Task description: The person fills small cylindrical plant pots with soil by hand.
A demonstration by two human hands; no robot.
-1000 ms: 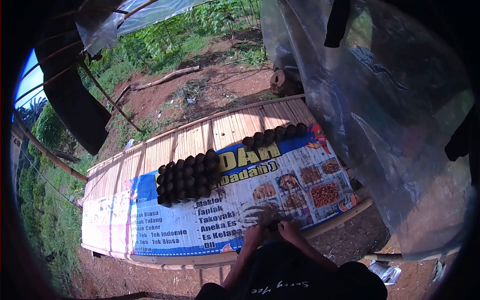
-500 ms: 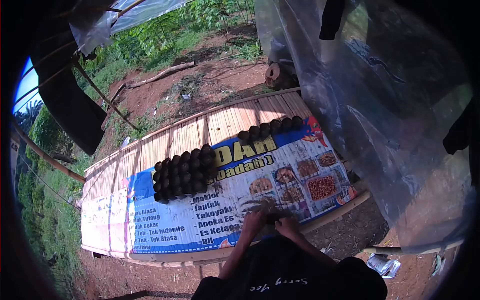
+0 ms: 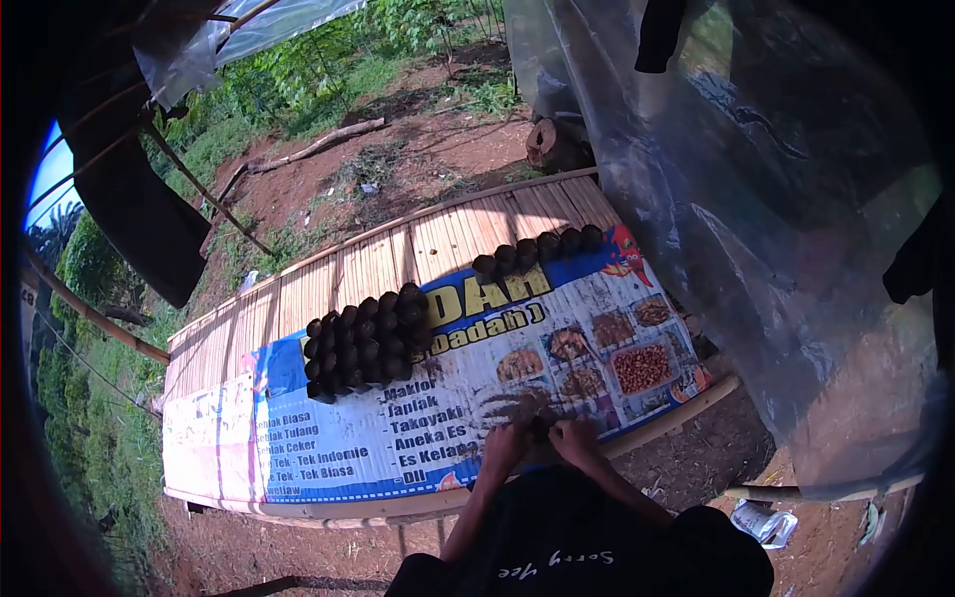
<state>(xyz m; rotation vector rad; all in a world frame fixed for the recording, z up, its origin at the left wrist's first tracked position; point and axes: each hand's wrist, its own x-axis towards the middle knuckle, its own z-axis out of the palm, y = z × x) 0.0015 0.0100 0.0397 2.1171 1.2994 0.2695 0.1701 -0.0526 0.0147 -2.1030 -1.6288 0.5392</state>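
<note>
My left hand and my right hand are close together at the near edge of the table, fingers curled in. A small black bag sits between them, gripped from both sides; its details are too small to see. Dark soil is scattered on the banner just beyond my fingers. Further left, a block of small black soil-filled bags stands packed upright in rows. At the far right edge of the banner stands a single row of similar bags.
A printed food banner covers much of the bamboo-slat table. Clear plastic sheeting hangs on the right. A cut log lies behind the table, and a silver packet on the ground at right.
My right hand has risen slightly, and its fingers have curled more tightly beside the dark bag. My left hand has barely shifted. The rows of bags are unchanged.
</note>
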